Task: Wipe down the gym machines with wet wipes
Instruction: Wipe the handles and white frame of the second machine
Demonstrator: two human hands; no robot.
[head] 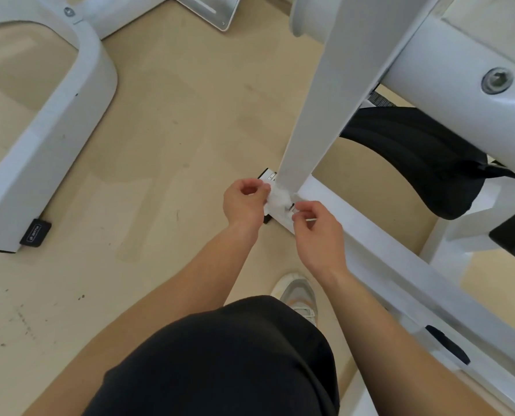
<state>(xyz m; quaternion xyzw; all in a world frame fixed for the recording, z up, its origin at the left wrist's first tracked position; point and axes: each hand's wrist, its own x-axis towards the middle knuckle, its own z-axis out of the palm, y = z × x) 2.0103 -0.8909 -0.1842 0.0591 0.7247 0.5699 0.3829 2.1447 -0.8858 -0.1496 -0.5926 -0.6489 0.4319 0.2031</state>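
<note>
Black shorts (220,355) sit closest. Beyond them, the left hand (245,202) and right hand (316,228) each pinch an end of the wet wipe (277,202), stretched at the foot of the white post (307,115). Judging by this, the black pad (424,157) and the neighbouring frame (49,139) are probably still to be wiped.

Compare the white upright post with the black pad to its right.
The post is white and straight; the pad is black, ribbed and curved. The post rises toward the camera; the pad lies low beside it. The left hand and right hand pinch the wipe at the post's foot; neither hand touches the pad. Both seem parts of one machine.
</note>
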